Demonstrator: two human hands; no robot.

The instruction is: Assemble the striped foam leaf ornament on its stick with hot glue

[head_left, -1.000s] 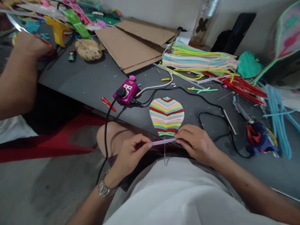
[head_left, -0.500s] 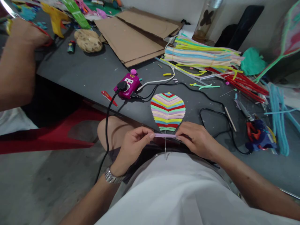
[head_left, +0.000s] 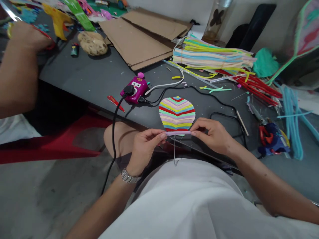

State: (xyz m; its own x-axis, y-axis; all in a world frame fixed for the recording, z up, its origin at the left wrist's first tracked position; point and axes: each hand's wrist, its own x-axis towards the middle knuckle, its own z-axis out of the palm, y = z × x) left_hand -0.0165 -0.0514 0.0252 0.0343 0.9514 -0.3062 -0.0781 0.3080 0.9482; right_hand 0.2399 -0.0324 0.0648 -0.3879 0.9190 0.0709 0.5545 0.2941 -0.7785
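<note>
A leaf-shaped piece covered in chevron rows of coloured foam strips (head_left: 177, 113) lies on the dark grey table (head_left: 99, 79) near its front edge, with a thin stick hanging down from its base. My left hand (head_left: 146, 146) and my right hand (head_left: 214, 134) each pinch one end of a short purple strip (head_left: 178, 133). The strip lies level across the bottom of the striped piece. A metal watch sits on my left wrist.
A purple power socket (head_left: 134, 91) with black and white cables lies left of the striped piece. Bundles of coloured strips (head_left: 211, 58), red strips (head_left: 259, 88), cardboard sheets (head_left: 142, 39) and a blue glue gun (head_left: 272, 141) surround it. Another person's arm (head_left: 17, 66) works at far left.
Both hands have carried the purple strip up from below the striped piece's base until it lies across the bottom rows. The view shifted slightly.
</note>
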